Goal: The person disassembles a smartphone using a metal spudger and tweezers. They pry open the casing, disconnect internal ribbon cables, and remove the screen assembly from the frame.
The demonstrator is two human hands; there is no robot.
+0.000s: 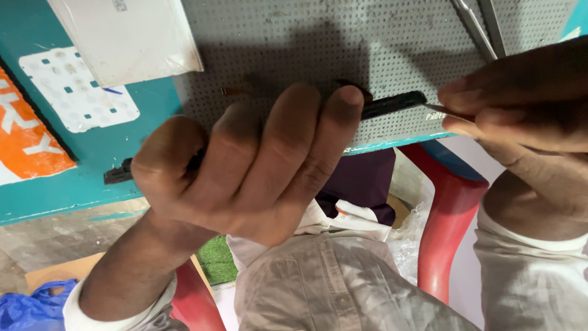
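L hand [257, 165] gripping black phone [392, 104], R hand [527, 104] w/ tweezers [442, 110].

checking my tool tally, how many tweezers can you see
2: one pair of tweezers pinched in the right hand, another pair lying on the perforated mat. Hands may hide more.

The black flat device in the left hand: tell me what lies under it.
Under the black flat device lies a grey perforated mat on the teal table. The left hand covers the device's middle, so what lies there is hidden.
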